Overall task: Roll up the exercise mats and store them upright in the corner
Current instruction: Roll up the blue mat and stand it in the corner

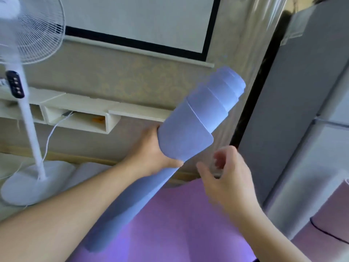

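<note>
The rolled blue mat [188,133] lies slanted across the middle of the frame, above a purple mat [188,214]. The left hand [151,154] grips its middle; the right hand [228,178], fingers loosely spread, holds nothing. It seems light and soft, its layers slide out, so hold around the loose flap.

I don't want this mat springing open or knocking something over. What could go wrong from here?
1. Only the left hand grips the rolled blue foam exercise mat; the right hand hovers off it, and the loose outer flap could unroll.
2. The roll's layers telescope at its top end, so it may stand unevenly.
3. The tilted roll could swing into the white pedestal fan to its left.
</note>
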The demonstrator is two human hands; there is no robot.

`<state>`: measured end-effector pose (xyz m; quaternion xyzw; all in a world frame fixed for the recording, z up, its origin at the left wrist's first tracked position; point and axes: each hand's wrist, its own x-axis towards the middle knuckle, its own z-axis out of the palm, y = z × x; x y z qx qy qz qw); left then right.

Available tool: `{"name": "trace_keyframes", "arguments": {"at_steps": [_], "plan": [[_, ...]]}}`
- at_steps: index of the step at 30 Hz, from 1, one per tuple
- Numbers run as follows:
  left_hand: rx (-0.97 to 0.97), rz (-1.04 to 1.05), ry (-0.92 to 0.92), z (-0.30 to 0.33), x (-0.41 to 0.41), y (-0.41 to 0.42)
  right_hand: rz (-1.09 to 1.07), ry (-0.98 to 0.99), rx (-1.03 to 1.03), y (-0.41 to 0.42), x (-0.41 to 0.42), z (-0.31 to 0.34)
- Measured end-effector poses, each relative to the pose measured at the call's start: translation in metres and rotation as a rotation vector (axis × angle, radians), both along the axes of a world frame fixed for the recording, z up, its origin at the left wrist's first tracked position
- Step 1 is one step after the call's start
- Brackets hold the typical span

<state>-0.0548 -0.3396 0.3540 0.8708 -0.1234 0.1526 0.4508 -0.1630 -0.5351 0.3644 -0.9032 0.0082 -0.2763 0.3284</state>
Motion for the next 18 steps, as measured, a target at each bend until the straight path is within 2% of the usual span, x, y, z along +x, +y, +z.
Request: {"name": "trace_keyframes", "arguments": {"at_steps": [2,4,6,9,11,14,18], "plan": [[-0.082,-0.058,-0.039,0.014,-0.011,-0.009,0.158,0.247,0.320,0.016,-0.005,0.014],[-0.161,-0.095,-0.079,0.020,-0.027,-0.012,0.250,0.288,0.499,0.025,-0.004,0.027],[-0.190,-0.092,-0.096,0.023,-0.042,-0.009,0.310,0.295,0.594,0.031,-0.004,0.042],[-0.175,-0.091,-0.063,0.025,-0.068,-0.005,0.313,0.331,0.590,0.038,-0.012,0.051],[-0.166,-0.075,-0.012,0.026,-0.089,0.000,0.267,0.288,0.554,0.041,-0.022,0.049],[-0.200,-0.146,0.142,0.023,-0.118,0.013,0.224,0.238,0.454,0.041,-0.037,0.039],[-0.240,-0.213,0.355,0.021,-0.157,0.035,0.286,0.270,0.353,0.033,-0.062,0.006]]}}
